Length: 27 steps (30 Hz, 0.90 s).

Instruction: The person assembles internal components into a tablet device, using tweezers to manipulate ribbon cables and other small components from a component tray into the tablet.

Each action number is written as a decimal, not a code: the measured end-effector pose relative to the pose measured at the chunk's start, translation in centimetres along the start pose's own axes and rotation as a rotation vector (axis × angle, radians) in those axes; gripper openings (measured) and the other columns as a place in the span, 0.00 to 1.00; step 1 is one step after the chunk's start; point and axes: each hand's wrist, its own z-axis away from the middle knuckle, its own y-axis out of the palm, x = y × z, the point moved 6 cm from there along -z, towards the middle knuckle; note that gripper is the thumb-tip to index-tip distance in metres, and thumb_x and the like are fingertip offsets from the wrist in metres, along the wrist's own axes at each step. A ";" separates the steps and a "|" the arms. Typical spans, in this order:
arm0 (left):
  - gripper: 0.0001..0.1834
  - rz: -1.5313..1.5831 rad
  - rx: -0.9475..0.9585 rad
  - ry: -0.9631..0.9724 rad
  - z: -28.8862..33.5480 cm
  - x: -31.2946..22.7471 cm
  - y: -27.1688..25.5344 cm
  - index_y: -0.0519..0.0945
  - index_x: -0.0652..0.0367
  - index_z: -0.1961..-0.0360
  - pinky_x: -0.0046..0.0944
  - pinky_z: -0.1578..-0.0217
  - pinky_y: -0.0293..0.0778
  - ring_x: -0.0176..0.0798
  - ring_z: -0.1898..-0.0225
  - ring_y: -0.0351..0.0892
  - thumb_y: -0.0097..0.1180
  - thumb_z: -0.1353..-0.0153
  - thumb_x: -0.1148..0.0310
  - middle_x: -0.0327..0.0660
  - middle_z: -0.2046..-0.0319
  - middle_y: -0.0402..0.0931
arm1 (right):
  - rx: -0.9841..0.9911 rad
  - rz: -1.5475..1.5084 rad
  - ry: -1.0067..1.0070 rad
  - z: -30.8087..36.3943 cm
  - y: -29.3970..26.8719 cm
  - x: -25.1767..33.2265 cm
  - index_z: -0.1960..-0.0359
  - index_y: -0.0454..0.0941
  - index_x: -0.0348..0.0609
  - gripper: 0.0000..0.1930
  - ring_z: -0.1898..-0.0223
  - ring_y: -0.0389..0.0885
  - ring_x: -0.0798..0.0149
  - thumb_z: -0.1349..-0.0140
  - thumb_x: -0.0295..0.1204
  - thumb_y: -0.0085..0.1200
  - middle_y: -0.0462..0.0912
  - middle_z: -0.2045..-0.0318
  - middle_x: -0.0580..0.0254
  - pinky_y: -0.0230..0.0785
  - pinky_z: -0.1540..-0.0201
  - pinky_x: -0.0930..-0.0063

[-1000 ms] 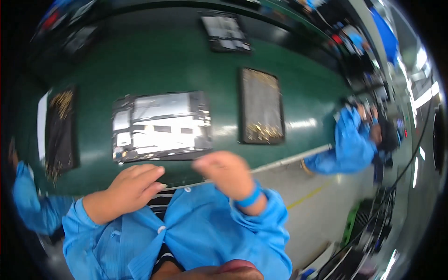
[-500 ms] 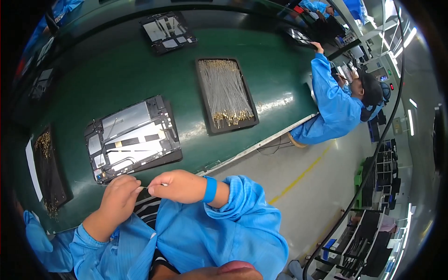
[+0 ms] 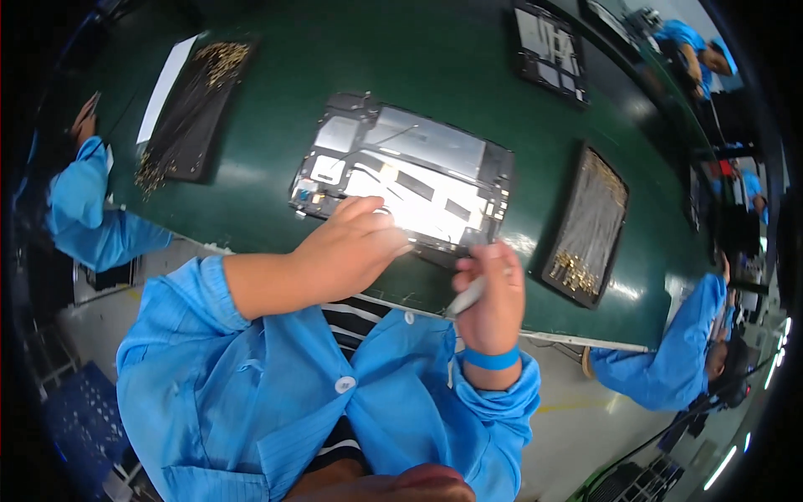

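Observation:
An opened tablet-like device [image 3: 427, 134] lies on the green bench in front of me, its silvery battery panels, dark strips and small boards exposed. My left hand [image 3: 355, 251] reaches over its near edge with curled fingers; what they pinch, if anything, is hidden. A thin dark line, perhaps a cable, crosses the upper panel. By the near right corner, my right hand [image 3: 493, 293] is closed around a whitish pen-shaped tool [image 3: 468, 295]. That hand is smeared by motion, and its fingertips are close to the device's edge.
On the right stands a black tray [image 3: 585, 226] of thin cables with gold ends. A similar cable bundle [image 3: 201, 113] lies at left beside a white strip [image 3: 167, 88]. Another opened device [image 3: 550, 54] is farther back. Co-workers in blue sit on both sides.
My view has swung left. My hands, which were close together with a thin cable between them, have come apart over the device. The pen-shaped tool now shows clearly in my right hand.

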 end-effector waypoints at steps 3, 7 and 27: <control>0.07 -0.048 -0.032 -0.038 0.2 0.9 1.2 0.74 0.57 0.72 0.43 0.57 0.59 0.47 0.59 0.64 0.54 0.56 0.74 0.39 0.72 0.69 | -0.056 0.037 -0.160 -0.6 0.0 1.1 0.54 0.59 0.34 0.19 0.71 0.70 0.69 0.41 0.36 0.41 0.72 0.70 0.56 0.65 0.68 0.77; 0.08 -0.068 -0.058 -0.046 -0.4 0.5 1.1 0.75 0.56 0.72 0.41 0.57 0.58 0.45 0.60 0.65 0.55 0.58 0.74 0.38 0.73 0.69 | -0.159 0.241 -0.324 -0.4 0.3 1.7 0.51 0.56 0.32 0.22 0.69 0.69 0.68 0.39 0.39 0.36 0.73 0.66 0.54 0.64 0.64 0.76; 0.07 -0.117 -0.064 -0.050 -1.4 -0.2 2.2 0.76 0.54 0.75 0.41 0.58 0.58 0.43 0.62 0.66 0.56 0.59 0.71 0.36 0.75 0.68 | -0.085 0.457 -0.776 -1.2 0.2 0.1 0.55 0.56 0.36 0.15 0.69 0.70 0.66 0.38 0.35 0.31 0.73 0.65 0.51 0.64 0.63 0.73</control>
